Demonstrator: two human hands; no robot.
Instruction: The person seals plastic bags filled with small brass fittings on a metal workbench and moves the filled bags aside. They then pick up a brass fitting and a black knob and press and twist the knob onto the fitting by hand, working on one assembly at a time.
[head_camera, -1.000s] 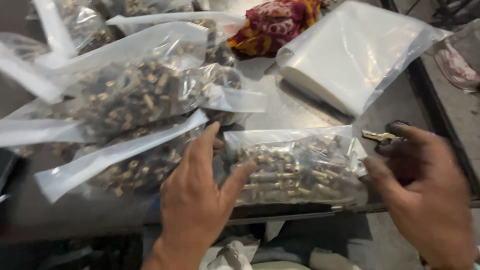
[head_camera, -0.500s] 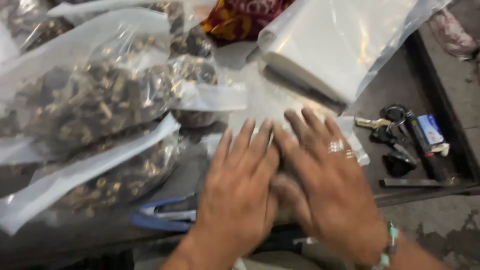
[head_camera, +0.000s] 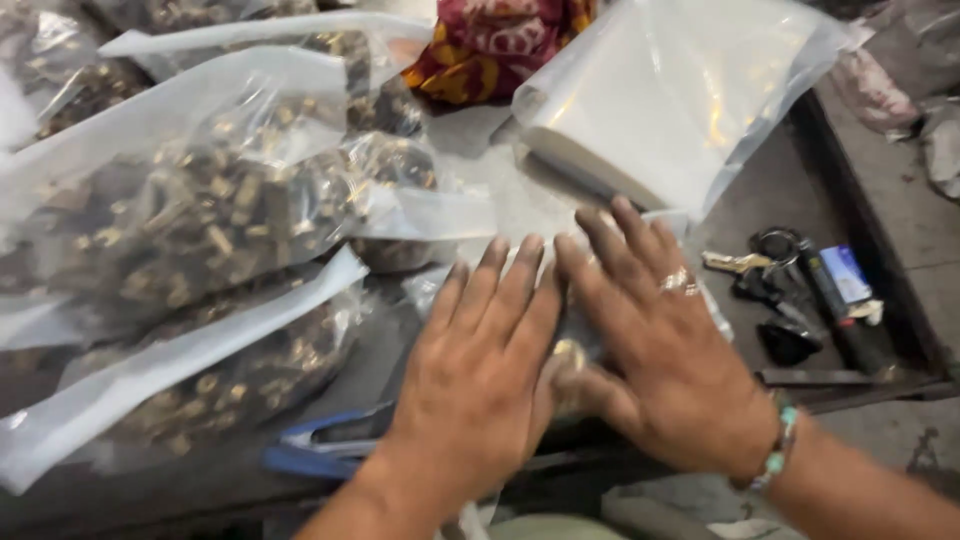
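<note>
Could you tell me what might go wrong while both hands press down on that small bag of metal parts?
The bag of metal parts lies near the table's front edge, so a push from the left hand or right hand might slide it off. Hard parts could puncture the thin plastic. The filled bags piled alongside look loosely stacked and might slump onto it.

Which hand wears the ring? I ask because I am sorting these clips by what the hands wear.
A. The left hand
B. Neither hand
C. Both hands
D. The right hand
D: the ring sits on a finger of the right hand, which also has a beaded bracelet at its wrist, while the left hand beside it shows bare fingers.
</note>
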